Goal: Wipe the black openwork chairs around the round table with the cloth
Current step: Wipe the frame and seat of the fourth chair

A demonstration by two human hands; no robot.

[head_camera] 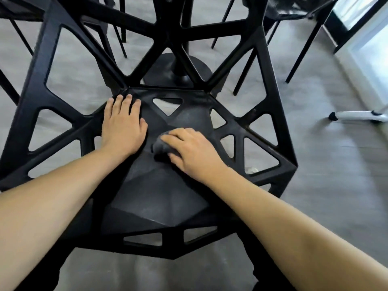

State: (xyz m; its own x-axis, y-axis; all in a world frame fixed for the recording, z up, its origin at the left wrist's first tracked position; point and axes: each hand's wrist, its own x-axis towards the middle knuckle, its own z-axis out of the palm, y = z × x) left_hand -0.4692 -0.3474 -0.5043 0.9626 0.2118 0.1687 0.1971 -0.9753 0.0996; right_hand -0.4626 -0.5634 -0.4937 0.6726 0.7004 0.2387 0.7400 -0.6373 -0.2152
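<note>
From the head view, your left hand point(123, 127) lay flat on the chair point(159, 196) seat, steadying it; your right hand point(193, 153) gripped the cloth point(160, 147) mid-seat (wiping step). Next, probably, the openwork bars.

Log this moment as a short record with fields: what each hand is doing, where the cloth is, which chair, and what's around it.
chair: black openwork chair, seen from above, seat toward the camera
left hand: left hand flat on the seat, fingers straight, near the back left corner
right hand: right hand curled over the cloth, pressing it on the seat
cloth: dark cloth, bunched under the right fingers, mid-seat
surroundings: table pedestal base beyond the backrest; grey floor; other chair legs behind
</note>
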